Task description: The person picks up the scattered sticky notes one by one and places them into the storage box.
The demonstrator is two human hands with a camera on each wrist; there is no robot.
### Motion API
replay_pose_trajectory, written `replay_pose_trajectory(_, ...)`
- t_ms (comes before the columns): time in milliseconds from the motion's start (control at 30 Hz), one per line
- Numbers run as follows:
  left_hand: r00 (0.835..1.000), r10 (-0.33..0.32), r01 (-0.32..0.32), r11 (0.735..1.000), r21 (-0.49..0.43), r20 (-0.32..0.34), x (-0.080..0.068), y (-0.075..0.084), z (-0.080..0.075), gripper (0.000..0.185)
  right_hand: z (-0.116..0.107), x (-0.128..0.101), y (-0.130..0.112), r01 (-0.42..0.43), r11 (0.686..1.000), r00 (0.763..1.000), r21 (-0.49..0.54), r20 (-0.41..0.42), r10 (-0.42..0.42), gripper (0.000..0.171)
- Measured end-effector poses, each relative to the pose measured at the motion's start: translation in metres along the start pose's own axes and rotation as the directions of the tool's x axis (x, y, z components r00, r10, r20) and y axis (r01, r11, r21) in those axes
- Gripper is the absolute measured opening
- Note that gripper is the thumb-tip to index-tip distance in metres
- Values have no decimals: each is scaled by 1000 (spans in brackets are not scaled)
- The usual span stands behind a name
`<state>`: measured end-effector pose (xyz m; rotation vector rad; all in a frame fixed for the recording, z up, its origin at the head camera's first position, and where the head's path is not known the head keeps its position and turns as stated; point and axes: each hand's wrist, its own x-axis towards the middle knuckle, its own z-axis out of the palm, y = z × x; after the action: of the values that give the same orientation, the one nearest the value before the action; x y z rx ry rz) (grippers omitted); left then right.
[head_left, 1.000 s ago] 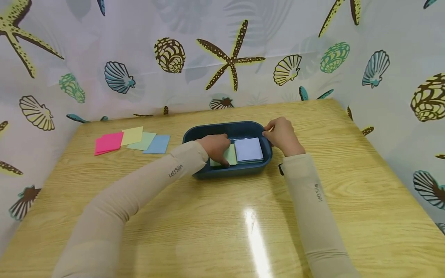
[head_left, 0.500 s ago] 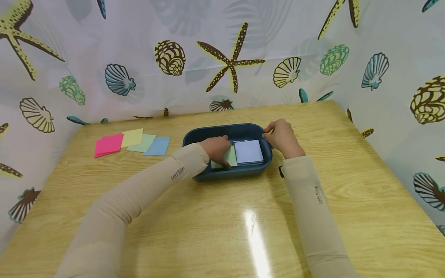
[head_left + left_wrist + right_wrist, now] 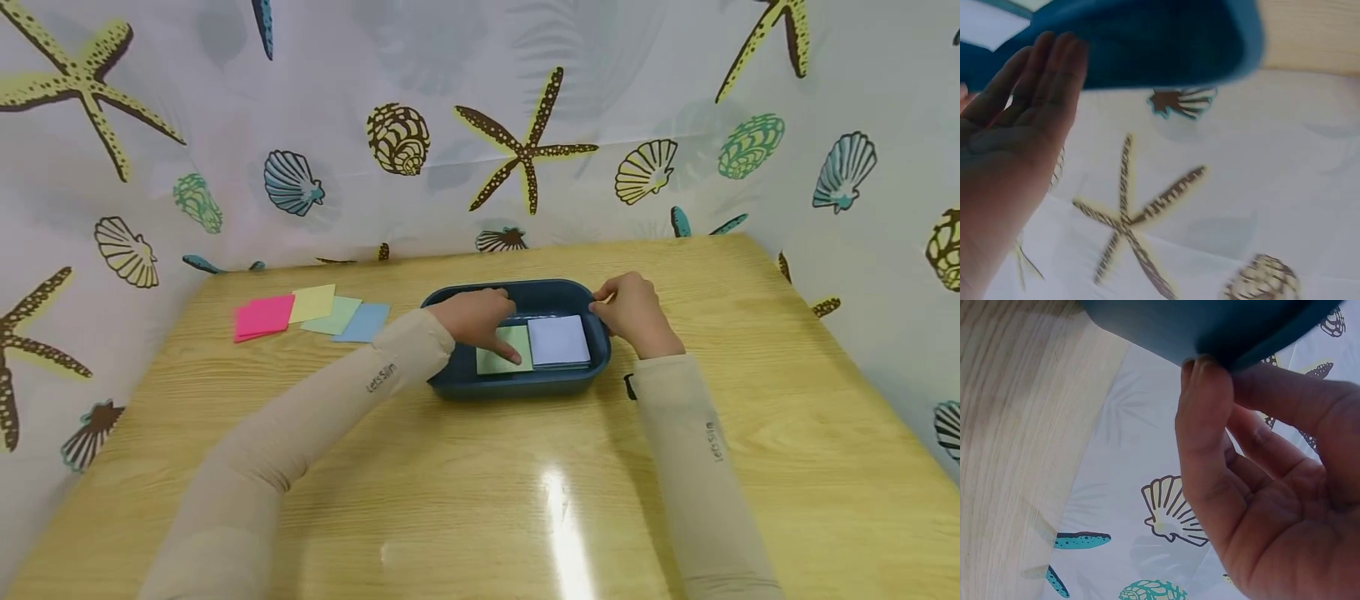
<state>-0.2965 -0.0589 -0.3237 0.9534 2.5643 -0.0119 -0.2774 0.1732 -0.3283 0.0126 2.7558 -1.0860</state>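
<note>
Left hand (image 3: pixel 480 321): fingers straight, palm down, forearm angled inward. Right hand (image 3: pixel 636 312): fingers curled, pinching, forearm extended forward

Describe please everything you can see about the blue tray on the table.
The blue tray is a dark blue, shallow, oblong container with rounded corners, apparently plastic. It sits flat near the middle of the wooden table. Inside lie a green paper and a pale lavender stack side by side. The left hand reaches in, fingers on the green paper; the right hand pinches its right rim.

Lettering on the sleeves
"Let's Slim" is printed on the left sleeve (image 3: pixel 380 377) and, less clearly, on the right sleeve (image 3: pixel 711 442); nothing else is readable
</note>
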Motion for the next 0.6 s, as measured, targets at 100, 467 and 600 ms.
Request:
replay_pose_trajectory(100, 995, 11, -21, 995, -93, -99, -17, -16, -9, 67, -1, -1, 1, 18, 1000, 1000, 6, -4, -18, 25)
replay_pose_trajectory(467, 800, -448, 285, 869, -405, -398, -93, -153, 4, 34, -1, -2, 0, 23, 1000, 1000, 3, -3, -23, 25)
replay_pose_trajectory(600, 693, -634, 473, 759, -448, -344, -118, -198, 24, 36, 0, -2, -1, 23, 1000, 1000, 5, -1, -23, 25)
